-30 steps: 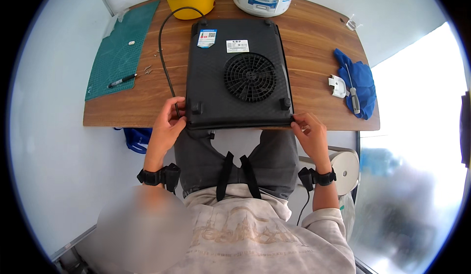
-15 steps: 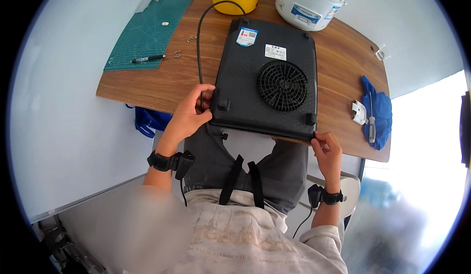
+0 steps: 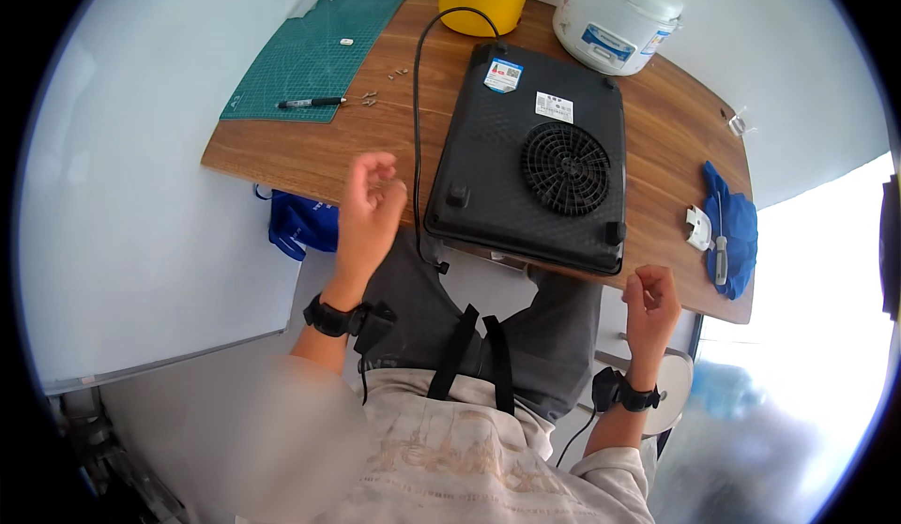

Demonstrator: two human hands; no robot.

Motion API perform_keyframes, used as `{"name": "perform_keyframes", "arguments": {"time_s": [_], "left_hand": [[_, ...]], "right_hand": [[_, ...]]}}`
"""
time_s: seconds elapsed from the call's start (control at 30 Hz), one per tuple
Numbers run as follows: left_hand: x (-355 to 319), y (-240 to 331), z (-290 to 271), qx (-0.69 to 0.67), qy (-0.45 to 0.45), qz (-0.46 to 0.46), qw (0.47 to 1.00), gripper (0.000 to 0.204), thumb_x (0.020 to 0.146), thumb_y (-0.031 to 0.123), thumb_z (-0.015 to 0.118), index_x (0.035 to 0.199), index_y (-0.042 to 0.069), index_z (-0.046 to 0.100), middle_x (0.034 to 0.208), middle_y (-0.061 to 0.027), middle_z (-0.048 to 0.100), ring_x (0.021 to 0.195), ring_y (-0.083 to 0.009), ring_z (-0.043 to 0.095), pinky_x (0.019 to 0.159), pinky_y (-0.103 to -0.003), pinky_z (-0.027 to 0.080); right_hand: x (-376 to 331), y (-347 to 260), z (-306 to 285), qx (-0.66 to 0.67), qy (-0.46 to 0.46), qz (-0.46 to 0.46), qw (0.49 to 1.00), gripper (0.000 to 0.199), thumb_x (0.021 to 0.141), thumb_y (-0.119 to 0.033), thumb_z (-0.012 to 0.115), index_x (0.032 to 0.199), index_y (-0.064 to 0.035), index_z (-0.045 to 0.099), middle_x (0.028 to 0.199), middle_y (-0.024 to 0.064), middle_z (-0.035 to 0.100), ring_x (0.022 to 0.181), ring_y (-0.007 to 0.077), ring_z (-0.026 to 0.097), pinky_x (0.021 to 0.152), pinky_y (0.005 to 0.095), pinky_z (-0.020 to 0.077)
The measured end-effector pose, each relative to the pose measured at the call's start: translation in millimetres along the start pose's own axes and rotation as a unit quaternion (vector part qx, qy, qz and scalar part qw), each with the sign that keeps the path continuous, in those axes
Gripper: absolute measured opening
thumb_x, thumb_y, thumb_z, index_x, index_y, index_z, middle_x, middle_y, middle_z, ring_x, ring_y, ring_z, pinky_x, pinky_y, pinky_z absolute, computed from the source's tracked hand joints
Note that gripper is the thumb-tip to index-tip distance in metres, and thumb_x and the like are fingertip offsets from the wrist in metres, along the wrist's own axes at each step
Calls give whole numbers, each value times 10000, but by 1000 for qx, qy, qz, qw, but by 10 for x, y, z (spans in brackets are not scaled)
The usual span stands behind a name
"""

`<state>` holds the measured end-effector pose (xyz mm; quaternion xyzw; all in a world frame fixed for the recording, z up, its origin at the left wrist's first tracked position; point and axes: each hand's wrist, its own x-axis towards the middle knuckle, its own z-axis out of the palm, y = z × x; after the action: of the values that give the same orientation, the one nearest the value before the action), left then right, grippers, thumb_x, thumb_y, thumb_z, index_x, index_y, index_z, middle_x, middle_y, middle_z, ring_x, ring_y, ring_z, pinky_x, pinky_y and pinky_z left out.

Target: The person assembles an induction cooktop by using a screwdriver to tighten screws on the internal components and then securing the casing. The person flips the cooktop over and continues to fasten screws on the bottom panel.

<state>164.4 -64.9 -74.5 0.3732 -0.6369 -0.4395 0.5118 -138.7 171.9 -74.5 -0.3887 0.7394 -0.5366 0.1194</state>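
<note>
Black appliance (image 3: 493,144) lies bottom-up, ungripped

From where I sit, I see it on the wooden table (image 3: 666,172), fan grille (image 3: 566,169) upward, its near side close along the table's front edge. I have no grip on it: my left hand (image 3: 373,212) hangs just left of the cord (image 3: 417,130), fingers loosely curled with a gap at the thumb and nothing visible between them. My right hand (image 3: 653,306) is just off the near right corner, fingers bunched toward the thumb; I cannot tell whether their tips meet, and I see nothing in them.

I judge the body stiff and moderately heavy, with smooth edges that could slip under dry fingertips. The textured underside should give more friction. The face beneath is hidden; if it is glass, it wants gentle handling. I'd take hold at the two long sides, fingers under the rim, thumbs beside the feet (image 3: 458,196), avoiding the grille's thin ribs and leaving the cord slack.
</note>
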Motion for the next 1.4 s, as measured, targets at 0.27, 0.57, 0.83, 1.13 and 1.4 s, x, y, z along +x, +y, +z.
{"name": "perform_keyframes", "arguments": {"time_s": [0.27, 0.57, 0.83, 1.13, 1.4], "left_hand": [[704, 1036, 571, -582, -38, -68, 809, 96, 942, 86, 596, 1010, 57, 534, 994, -75, 562, 872, -177, 533, 734, -305, 461], [1061, 1109, 367, -722, -83, -101, 679, 61, 887, 50, 551, 898, 43, 492, 852, -61, 511, 708, -160, 486, 621, -277, 442], [1464, 602, -218, -434, -14, -139, 890, 80, 950, 107, 594, 940, 58, 531, 861, -28, 536, 712, -123, 480, 584, -261, 397], [1621, -612, -636, 307, -109, 29, 945, 261, 959, 133, 675, 1195, 24, 692, 983, -115, 674, 894, -232, 665, 795, -367, 541], [1648, -563, -495, 449, -127, 93, 879, 194, 948, 133, 700, 1124, 54, 721, 1049, -158, 686, 925, -312, 668, 831, -405, 538]], "right_hand": [[-236, -818, 1282, 457, -397, 5, 796, 287, 941, 88, 612, 1203, -27, 587, 1221, 73, 609, 1142, 170, 608, 968, 327, 516], [-598, -849, 1876, 454, -427, -95, 777, 289, 891, 130, 602, 1123, -32, 657, 1144, 61, 641, 1049, 144, 631, 842, 291, 533], [-371, -707, 1521, 306, -453, -93, 832, 192, 921, 34, 657, 1094, -13, 728, 1008, 81, 752, 942, 146, 718, 815, 273, 571], [-164, -522, 1039, 236, -422, -14, 875, 141, 962, 0, 630, 1076, 4, 713, 965, 47, 719, 882, 106, 682, 799, 255, 544], [-230, -343, 904, 245, -398, 50, 883, 142, 966, 20, 618, 1071, 7, 712, 957, 42, 716, 889, 112, 682, 820, 261, 549]]}}
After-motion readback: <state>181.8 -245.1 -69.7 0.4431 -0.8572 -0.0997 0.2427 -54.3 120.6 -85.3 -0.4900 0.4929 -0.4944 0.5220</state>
